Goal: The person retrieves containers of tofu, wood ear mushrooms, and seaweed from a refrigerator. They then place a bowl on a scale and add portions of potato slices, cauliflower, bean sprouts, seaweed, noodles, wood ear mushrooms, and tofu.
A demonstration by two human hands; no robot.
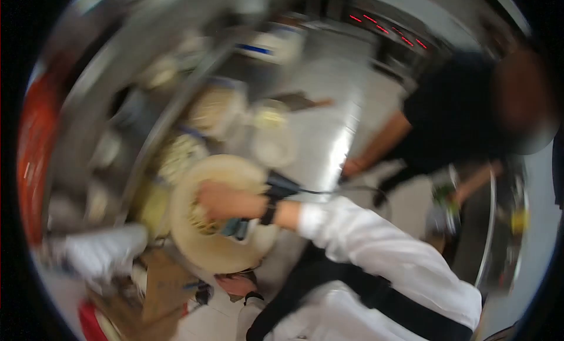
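Evidently the right hand [222, 200] is lying nearer, directly over pale, stringy food [202, 226] inside the round beige bowl [218, 259], left hand [236, 284] sitting just outside its rim; can't tell either grip's closure or hold.

Comm. kitchen: s/s counter [326, 65] w/ food tubs [217, 109] & lg. bowl [197, 252].
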